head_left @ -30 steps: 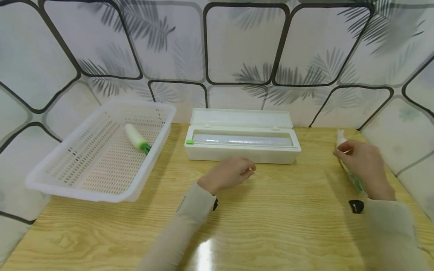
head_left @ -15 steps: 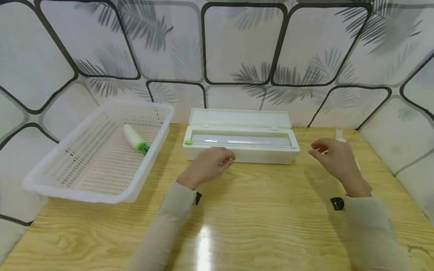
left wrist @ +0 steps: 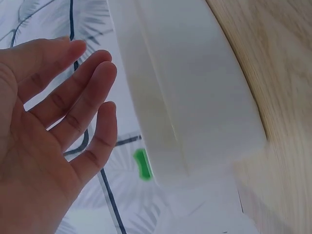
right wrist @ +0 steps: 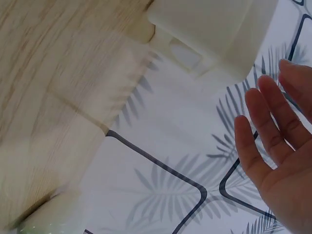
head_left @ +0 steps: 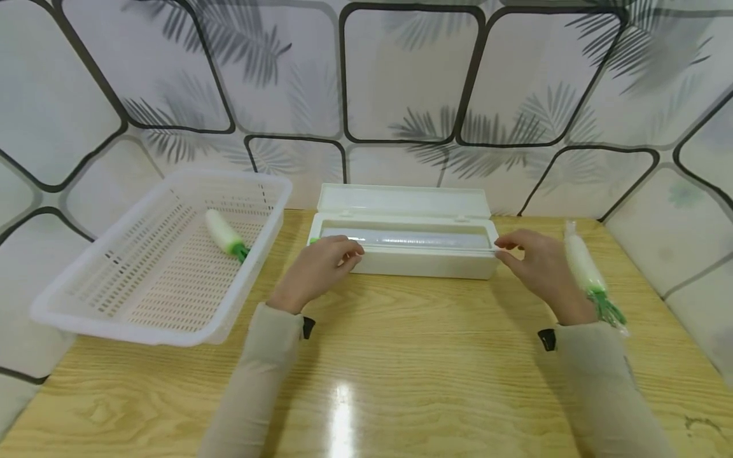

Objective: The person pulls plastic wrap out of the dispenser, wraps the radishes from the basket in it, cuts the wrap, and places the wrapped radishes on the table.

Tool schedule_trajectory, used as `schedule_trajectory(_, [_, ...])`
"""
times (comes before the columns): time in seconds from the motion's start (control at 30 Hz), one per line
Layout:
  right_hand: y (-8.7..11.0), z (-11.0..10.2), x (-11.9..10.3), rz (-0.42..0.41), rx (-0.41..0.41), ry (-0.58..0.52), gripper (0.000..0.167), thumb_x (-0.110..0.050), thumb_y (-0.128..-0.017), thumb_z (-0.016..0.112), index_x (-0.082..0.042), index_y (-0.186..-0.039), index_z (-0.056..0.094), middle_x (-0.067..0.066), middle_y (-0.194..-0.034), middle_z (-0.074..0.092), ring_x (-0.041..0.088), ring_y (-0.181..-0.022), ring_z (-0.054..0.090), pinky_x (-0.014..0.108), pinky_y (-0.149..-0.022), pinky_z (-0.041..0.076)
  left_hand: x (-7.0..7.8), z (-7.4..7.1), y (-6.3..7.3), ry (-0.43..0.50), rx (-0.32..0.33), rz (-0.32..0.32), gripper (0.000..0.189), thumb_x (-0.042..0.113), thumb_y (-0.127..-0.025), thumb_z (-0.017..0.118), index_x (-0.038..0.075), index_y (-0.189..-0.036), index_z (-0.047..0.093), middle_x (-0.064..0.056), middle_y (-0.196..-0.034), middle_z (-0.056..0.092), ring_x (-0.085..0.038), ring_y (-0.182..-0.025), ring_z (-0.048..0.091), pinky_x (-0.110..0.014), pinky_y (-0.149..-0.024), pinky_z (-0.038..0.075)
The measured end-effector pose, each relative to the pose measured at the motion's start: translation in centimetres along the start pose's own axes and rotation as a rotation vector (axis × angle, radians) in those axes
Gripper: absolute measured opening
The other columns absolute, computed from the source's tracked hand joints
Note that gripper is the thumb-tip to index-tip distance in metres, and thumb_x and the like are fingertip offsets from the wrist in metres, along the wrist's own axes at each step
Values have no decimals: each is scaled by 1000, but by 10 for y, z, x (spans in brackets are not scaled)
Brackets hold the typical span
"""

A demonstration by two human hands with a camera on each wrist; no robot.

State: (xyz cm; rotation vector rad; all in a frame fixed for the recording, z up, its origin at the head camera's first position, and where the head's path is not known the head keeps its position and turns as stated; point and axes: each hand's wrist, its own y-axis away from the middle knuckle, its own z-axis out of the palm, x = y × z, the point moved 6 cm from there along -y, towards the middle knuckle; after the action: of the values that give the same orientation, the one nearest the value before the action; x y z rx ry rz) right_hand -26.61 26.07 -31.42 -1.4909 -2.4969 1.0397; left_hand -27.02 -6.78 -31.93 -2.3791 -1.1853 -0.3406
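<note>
A white cling film dispenser (head_left: 426, 264) stands at the back of the table with its lid (head_left: 401, 200) raised. Inside lies a shiny roll of cling film (head_left: 418, 238). My left hand (head_left: 314, 270) hovers at the dispenser's front left, its fingers loosely bent with nothing in them. In the left wrist view, a green slide cutter (left wrist: 143, 165) shows at the dispenser's edge, close to those fingers. At the dispenser's right end is my right hand (head_left: 541, 270), fingertips right by the corner. The right wrist view shows its fingers (right wrist: 261, 122) relaxed and apart from the dispenser.
Beyond my right hand lies a film-wrapped white radish (head_left: 584, 264) with green leaf stubs. A white perforated basket (head_left: 214, 327) on the left holds another white radish (head_left: 223, 232). A patterned wall covering (head_left: 412, 76) rises behind the wooden table (head_left: 435, 369).
My right hand has left the wrapped radish and moved left to the dispenser's right end, uncovering the radish. My left hand has shifted left and up along the dispenser's front.
</note>
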Motion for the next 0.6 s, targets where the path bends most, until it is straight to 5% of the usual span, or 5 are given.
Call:
schedule_trajectory(0.37, [-9, 12, -5, -123, 56, -68, 24, 15, -73, 82, 3, -92, 73, 22, -94, 71, 41, -87, 66, 57, -72, 52, -22, -15, 3, -44, 117, -2, 13, 1, -95, 69, -2, -107, 73, -13, -106, 70, -30, -99, 65, -40, -83, 55])
schedule_trajectory(0.6, [-12, 17, -3, -145, 0, -81, 29, 16, -74, 81, 4, -100, 75, 23, -101, 72, 42, -92, 67, 58, -77, 53, -31, -19, 1, -75, 160, 31, 18, -11, -88, 70, -3, -104, 73, -17, -108, 71, -37, -108, 64, -46, -94, 52])
